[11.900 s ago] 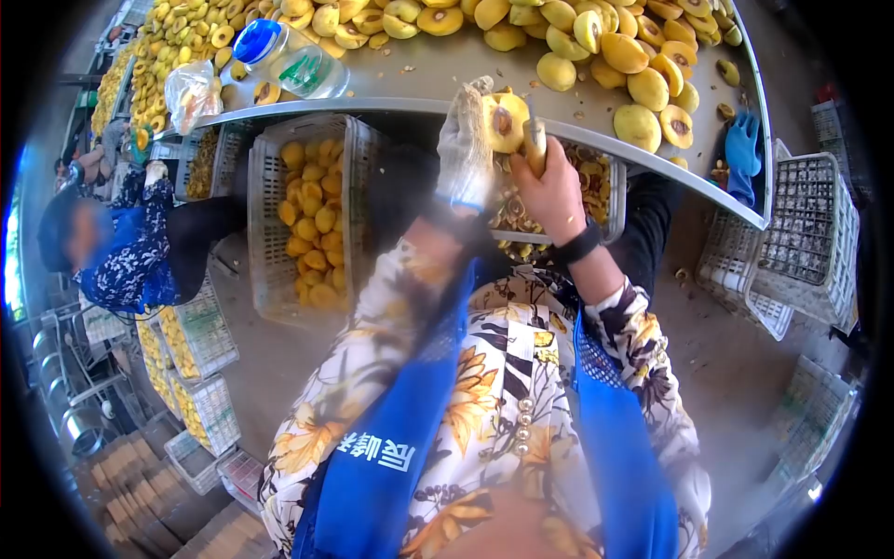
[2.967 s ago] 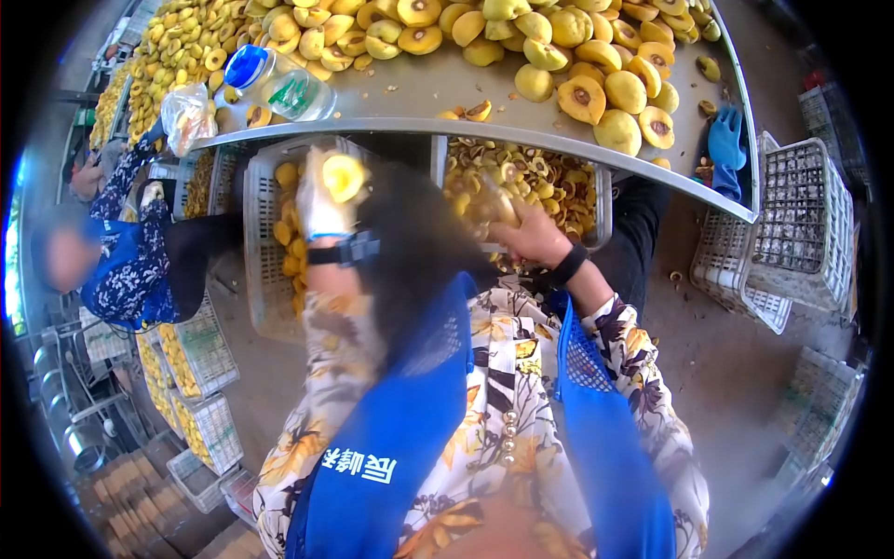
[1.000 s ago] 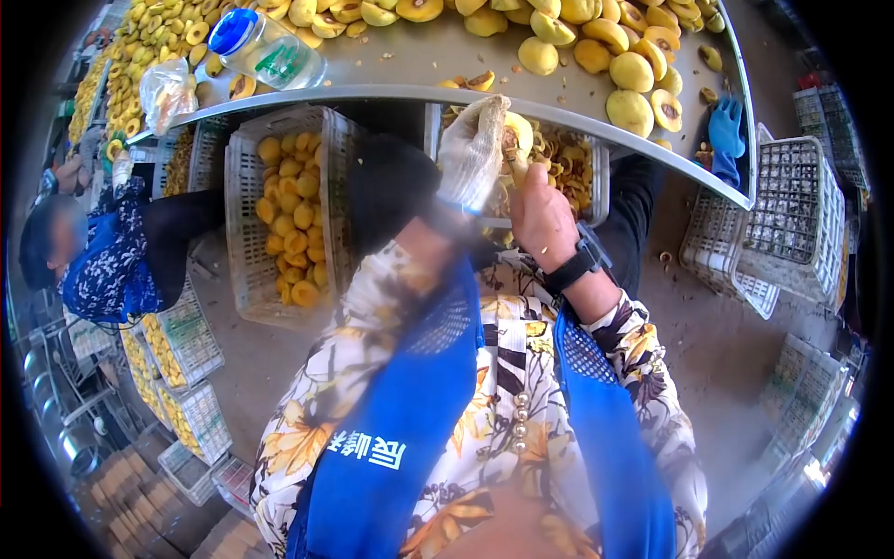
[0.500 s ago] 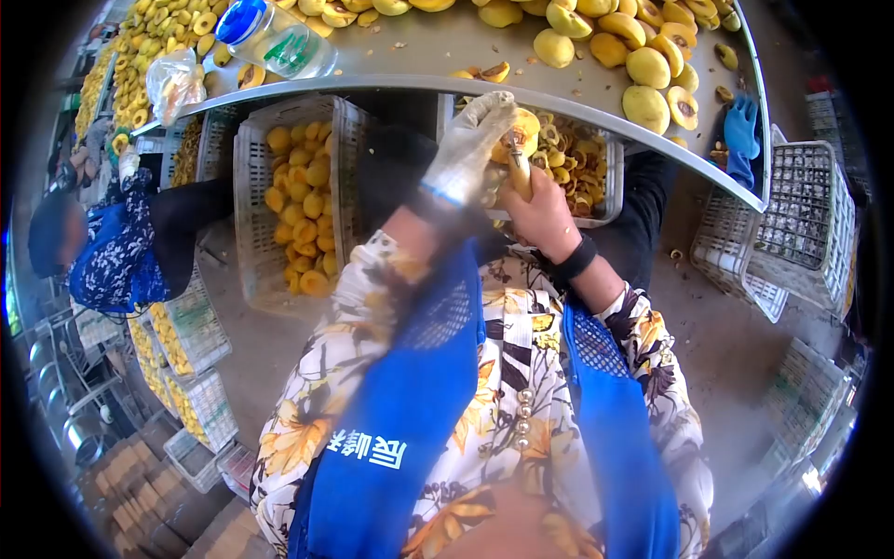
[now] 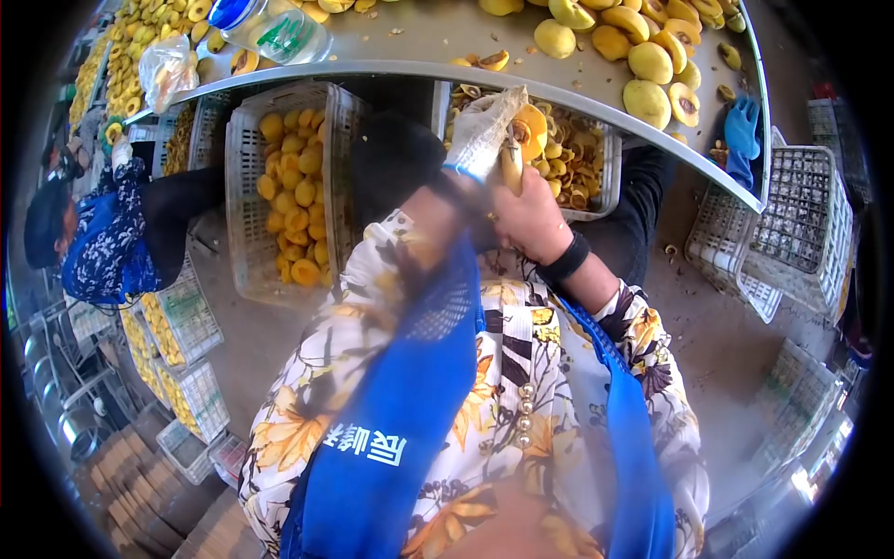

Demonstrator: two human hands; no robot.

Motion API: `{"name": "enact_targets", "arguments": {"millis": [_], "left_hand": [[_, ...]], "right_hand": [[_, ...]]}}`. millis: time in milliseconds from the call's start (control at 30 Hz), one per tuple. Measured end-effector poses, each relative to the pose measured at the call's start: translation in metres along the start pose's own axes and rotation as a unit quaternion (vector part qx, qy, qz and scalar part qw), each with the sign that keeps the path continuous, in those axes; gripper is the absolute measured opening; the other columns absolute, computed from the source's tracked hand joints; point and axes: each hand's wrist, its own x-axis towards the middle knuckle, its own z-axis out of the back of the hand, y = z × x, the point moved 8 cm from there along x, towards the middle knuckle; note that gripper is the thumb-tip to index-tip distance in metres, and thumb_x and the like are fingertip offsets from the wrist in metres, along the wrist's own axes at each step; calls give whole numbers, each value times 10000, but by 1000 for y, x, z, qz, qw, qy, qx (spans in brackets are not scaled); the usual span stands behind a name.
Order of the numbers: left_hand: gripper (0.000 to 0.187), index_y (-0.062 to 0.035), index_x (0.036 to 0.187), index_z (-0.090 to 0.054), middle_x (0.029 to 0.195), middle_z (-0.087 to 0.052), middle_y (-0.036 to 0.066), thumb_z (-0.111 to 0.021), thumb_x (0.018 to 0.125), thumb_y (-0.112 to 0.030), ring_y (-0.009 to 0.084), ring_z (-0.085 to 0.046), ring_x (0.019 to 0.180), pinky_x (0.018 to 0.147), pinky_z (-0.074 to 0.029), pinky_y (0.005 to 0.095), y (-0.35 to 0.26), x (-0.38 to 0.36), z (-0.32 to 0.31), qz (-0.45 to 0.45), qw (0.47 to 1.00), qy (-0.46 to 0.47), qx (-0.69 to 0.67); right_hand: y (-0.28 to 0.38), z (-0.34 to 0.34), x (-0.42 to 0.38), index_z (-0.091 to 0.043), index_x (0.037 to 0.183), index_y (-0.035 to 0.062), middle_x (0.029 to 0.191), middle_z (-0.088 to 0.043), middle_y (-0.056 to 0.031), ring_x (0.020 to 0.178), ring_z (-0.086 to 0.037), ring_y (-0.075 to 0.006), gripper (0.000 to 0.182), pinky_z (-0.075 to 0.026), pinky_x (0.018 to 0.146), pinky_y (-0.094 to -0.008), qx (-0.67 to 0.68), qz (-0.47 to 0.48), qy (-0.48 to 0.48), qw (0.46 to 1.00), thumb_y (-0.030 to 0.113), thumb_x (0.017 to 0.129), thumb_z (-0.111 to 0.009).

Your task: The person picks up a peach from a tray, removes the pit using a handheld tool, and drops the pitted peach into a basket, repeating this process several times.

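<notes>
My left hand (image 5: 484, 135), in a whitish glove, is closed round a halved yellow fruit (image 5: 529, 130) whose orange-brown cut face shows. Bare and with a black band at the wrist, my right hand (image 5: 533, 216) grips a tool with a light wooden handle (image 5: 511, 168). The tool's tip meets the fruit near the gloved fingers and is partly hidden. Both hands are over a white crate (image 5: 610, 177) filled with fruit scraps and pieces.
A metal table (image 5: 438, 42) carries fruit halves, a bottle (image 5: 279, 33), a plastic bag (image 5: 169, 70) and a blue glove (image 5: 742, 140). Left stands a crate of fruit (image 5: 244, 205); stacked crates (image 5: 796, 224) are right. A co-worker (image 5: 112, 233) sits far left.
The fruit half has turned and shifted slightly right against the glove. My right hand has moved a little down, with the tool handle more upright. The whole view has shifted slightly.
</notes>
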Motion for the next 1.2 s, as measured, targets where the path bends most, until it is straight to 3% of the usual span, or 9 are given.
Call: {"name": "enact_targets", "arguments": {"millis": [300, 367, 533, 600, 633, 733, 933, 1067, 1200], "left_hand": [[272, -87, 910, -555, 720, -573, 29, -649, 796, -316, 117, -538, 568, 458, -430, 226, -11, 8, 7, -9, 999, 32, 43], [434, -92, 938, -534, 803, -581, 76, -467, 852, -512, 173, -569, 687, 516, -473, 259, 4, -1, 8, 214, 906, 30, -365], [433, -95, 822, -560, 701, -581, 65, -487, 840, -521, 190, -586, 575, 387, -427, 225, -88, -23, 167, 41, 989, -137, -36], [466, -86, 1024, -622, 865, -649, 126, -567, 794, -487, 241, -622, 808, 625, -513, 306, -122, -38, 260, -81, 885, -348, 298], [517, -71, 1057, -616, 969, -642, 125, -609, 749, -486, 265, -599, 915, 790, -469, 336, -150, -47, 261, -8, 713, -335, 617], [543, -87, 1070, -613, 1019, -626, 120, -563, 752, -524, 283, -578, 966, 851, -429, 338, -178, -30, 228, -109, 641, -312, 693], [365, -149, 996, -635, 922, -637, 105, -569, 772, -429, 296, -610, 829, 696, -486, 355, -138, 46, -49, -277, 691, -1, 668], [369, -231, 1007, -609, 885, -622, 132, -620, 695, -429, 324, -596, 797, 689, -490, 428, -58, 114, -136, -341, 652, 75, 673], [431, -174, 1004, -618, 977, -611, 145, -692, 644, -400, 306, -582, 900, 761, -479, 400, -62, 122, -156, -230, 673, 68, 699]], "right_hand": [[11, -17, -2, -428, 898, 61, 537, -318, 32, 337, -251, -45, 91, -213, 295, -201, 359, -6, 267, 894, 135, 885, -480], [13, -16, 2, -428, 904, 57, 535, -342, 26, 330, -278, -53, 84, -225, 295, -205, 365, 14, 277, 889, 120, 875, -477], [-13, 20, 25, -488, 915, 42, 605, -508, -78, 430, -471, -178, 156, -376, 388, -304, 27, 64, 150, 986, 171, 830, -511], [-6, 30, 25, -492, 989, 53, 707, -579, -163, 575, -568, -310, 225, -449, 501, -410, -287, 156, 24, 945, 220, 840, -518], [-6, 29, 25, -456, 1076, 59, 826, -586, -227, 762, -570, -399, 301, -450, 654, -479, -397, 153, 17, 905, 249, 843, -472], [-13, 28, 36, -423, 1122, 63, 818, -586, -229, 743, -576, -392, 323, -457, 632, -474, -418, 195, 4, 888, 228, 846, -445], [-6, 36, 32, -519, 1038, 42, 846, -604, -194, 703, -593, -341, 271, -467, 627, -446, -386, 160, -13, 909, 158, 793, -523], [-26, 52, 16, -541, 1150, 105, 691, -476, -128, 552, -478, -272, 420, -383, 454, -385, -436, 414, -101, 792, 157, 737, -598], [-9, 92, 1, -565, 914, 52, 697, -591, -173, 638, -587, -332, 250, -469, 547, -369, -302, 230, -166, 910, 244, 763, -617]]}}
